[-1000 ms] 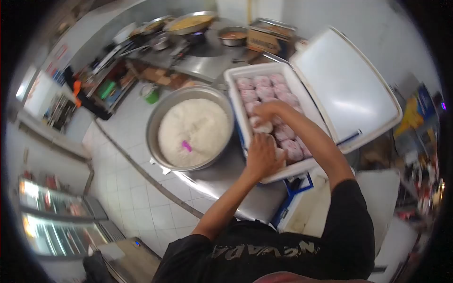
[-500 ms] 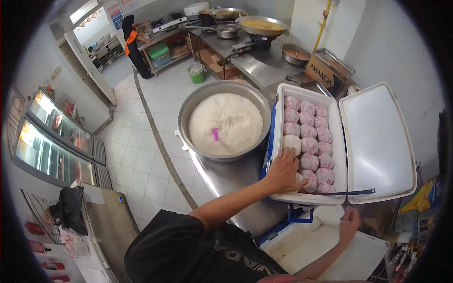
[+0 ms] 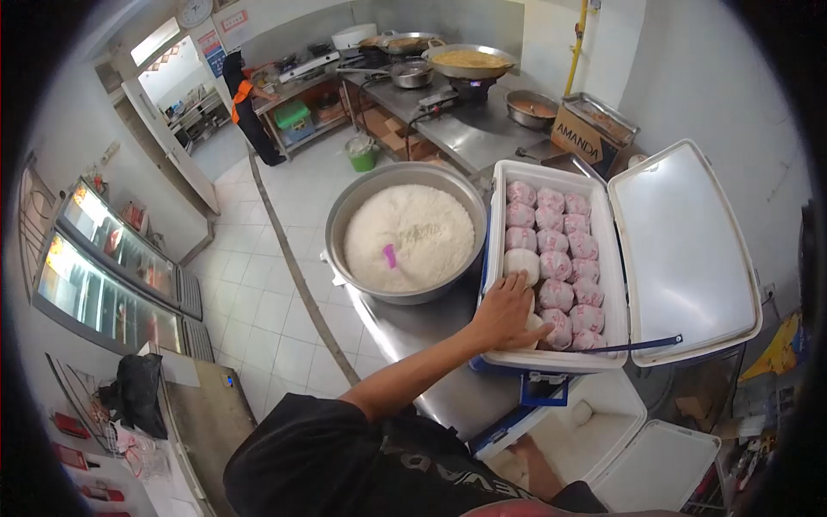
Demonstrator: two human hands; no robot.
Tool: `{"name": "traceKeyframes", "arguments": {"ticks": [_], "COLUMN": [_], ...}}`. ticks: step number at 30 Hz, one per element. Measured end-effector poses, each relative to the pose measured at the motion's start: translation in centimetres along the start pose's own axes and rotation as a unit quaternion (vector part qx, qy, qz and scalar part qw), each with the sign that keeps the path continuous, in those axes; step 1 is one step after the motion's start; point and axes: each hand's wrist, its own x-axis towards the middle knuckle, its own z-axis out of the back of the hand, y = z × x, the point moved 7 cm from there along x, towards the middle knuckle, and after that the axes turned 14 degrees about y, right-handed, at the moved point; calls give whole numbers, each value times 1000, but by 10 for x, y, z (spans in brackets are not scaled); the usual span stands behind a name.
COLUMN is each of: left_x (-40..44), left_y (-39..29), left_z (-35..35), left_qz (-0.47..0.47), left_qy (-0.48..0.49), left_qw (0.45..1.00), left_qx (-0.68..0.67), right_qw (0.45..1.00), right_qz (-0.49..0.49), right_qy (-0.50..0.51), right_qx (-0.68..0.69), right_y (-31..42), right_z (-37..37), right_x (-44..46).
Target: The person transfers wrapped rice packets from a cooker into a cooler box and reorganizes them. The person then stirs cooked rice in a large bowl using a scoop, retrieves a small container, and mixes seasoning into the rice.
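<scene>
- Left hand (image 3: 508,308): palm down, in the near left part of the blue-and-white rectangular plastic cooler (image 3: 551,358). Fingers loose and splayed, thumb held wide; nothing visibly clasped.
- Under its fingertips: a plain white, rounded parcel (image 3: 521,261), in the left-hand column. A second pale parcel shows partly beneath the palm.
- Alongside: pink-printed white paper parcels (image 3: 556,295), round, packed in close columns. The thumb lies against or just above the nearest of them; which, I cannot tell.
- Right hand (image 3: 522,446): lowered into the open white box (image 3: 610,431) beneath. Fingers hidden; from where I stand I cannot tell whether they grasp anything.
- In that box: a pale, rounded lump (image 3: 582,413), apart from the right hand.
- Left arm: extended forward and rightward from the black sleeve, forearm slanting across the brushed-metal surface (image 3: 405,332), wrist nearly in line with it.
- Right arm: dropped close to the body, forearm angled down, sleeve at the box's near side.
- Handling, in my judgement: light, flat finger pressure suits the soft-looking parcels; squeezing might dent them or tear paper. The left hand serves best as a guide along the column, keeping neighbours upright and snug. The right forearm wants clearance from the box rim.
</scene>
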Motion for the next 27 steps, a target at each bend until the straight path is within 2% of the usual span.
{"name": "traceKeyframes", "arguments": {"ticks": [15, 24, 25, 27], "left_x": [1, 6, 8, 3], "left_y": [-3, 5, 6, 1], "left_z": [3, -17, -22, -12], "left_qz": [3, -1, 5, 10], "left_qy": [-10, -9, 33, -14], "left_qw": [1000, 1000, 999, 1000], "left_qx": [11, 1, 41, 25], "right_qw": [1000, 1000, 999, 999], "right_qz": [-23, -26, -28, -36], "right_qy": [15, -12, -20, -19], "right_qx": [13, 6, 7, 14], "right_y": [9, 16, 13, 2], "right_z": [-9, -3, -1, -16], "right_x": [28, 50, 55, 38]}}
